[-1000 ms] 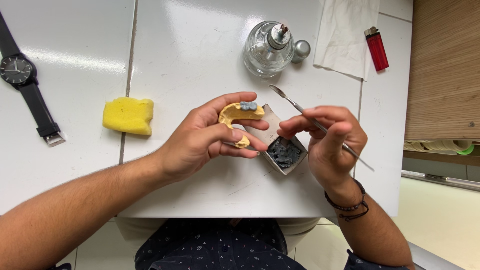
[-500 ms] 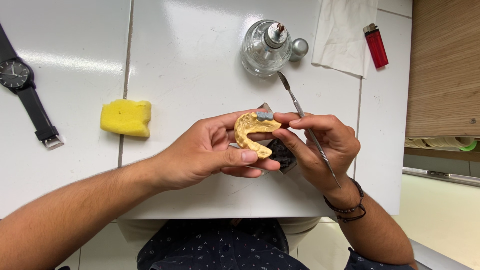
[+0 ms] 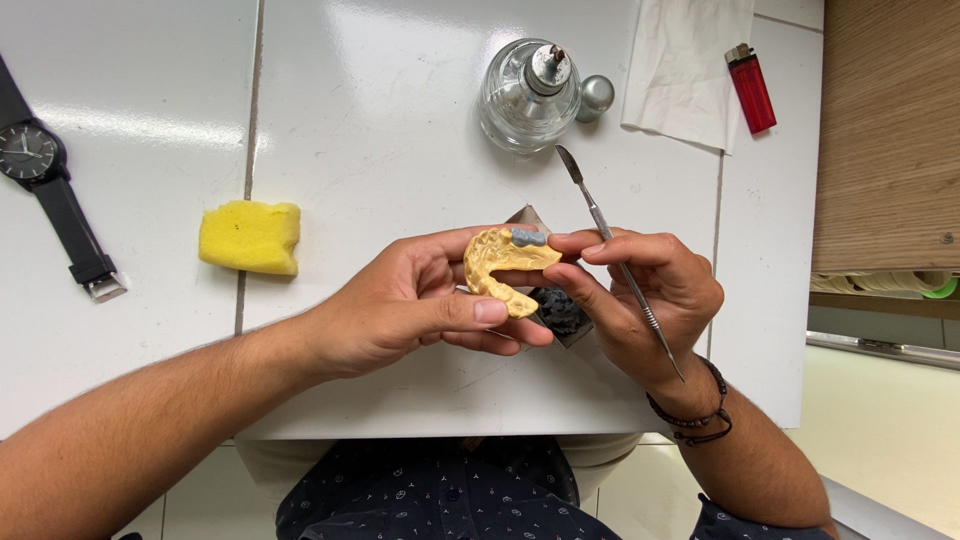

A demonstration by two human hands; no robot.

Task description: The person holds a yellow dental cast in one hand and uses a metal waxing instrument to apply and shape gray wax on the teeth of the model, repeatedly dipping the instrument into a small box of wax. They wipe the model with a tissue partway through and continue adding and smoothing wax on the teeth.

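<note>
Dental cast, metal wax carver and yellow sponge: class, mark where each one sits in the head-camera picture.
dental cast [image 3: 492, 268], head view, on the yellow arch's curved left side.
metal wax carver [image 3: 600, 222], head view, on the thin shaft above the fingers.
yellow sponge [image 3: 250, 236], head view, on the middle of its top face.

The bench is glossy white tile that throws back the light. The dental cast looks like matt, chalky yellow plaster, with a dull grey waxy lump on it. The slim tool is smooth, bright metal. The burner is clear shiny glass with a metal cap. The sponge is porous yellow foam. The lighter is glossy red plastic, the napkin soft white paper, the watch strap matt black.
</note>
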